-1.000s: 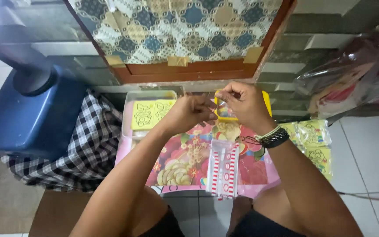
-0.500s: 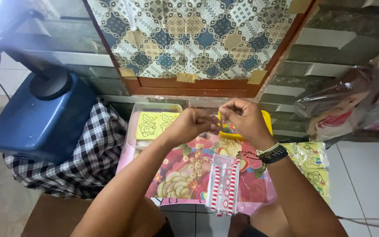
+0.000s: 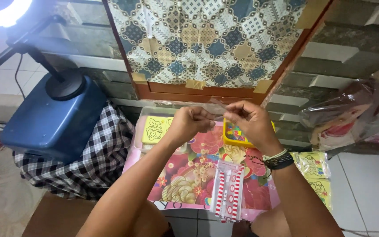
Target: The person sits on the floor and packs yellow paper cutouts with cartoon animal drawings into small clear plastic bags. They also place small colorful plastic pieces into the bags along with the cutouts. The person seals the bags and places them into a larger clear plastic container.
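Head view looks down on two bare hands raised together over a small desk [image 3: 172, 175] covered in a flowered pink and red sheet. The left hand [image 3: 191, 123] and the right hand [image 3: 251, 120] meet near the middle of the picture, each with fingers pinched shut on a thin clear plastic sleeve [image 3: 218, 107] stretched between them; the sleeve hangs above the desk's far edge. Just under the right hand, at about 4 o'clock from the sleeve, lies a yellow-framed card [image 3: 235, 136]. At 9 o'clock from the left hand sits a clear tray [image 3: 140, 131] holding a yellow picture card [image 3: 154, 129]. Toward 6 o'clock, near the desk's front edge, lies a red-and-white striped packet [image 3: 227, 195]. A dark beaded wristband [image 3: 278, 160] circles the right wrist. At 4 o'clock, well apart on the floor, lie more yellow cards [image 3: 314, 169]. A blue case [image 3: 51, 125] rests on a checked cloth [image 3: 93, 162] at 9 o'clock.
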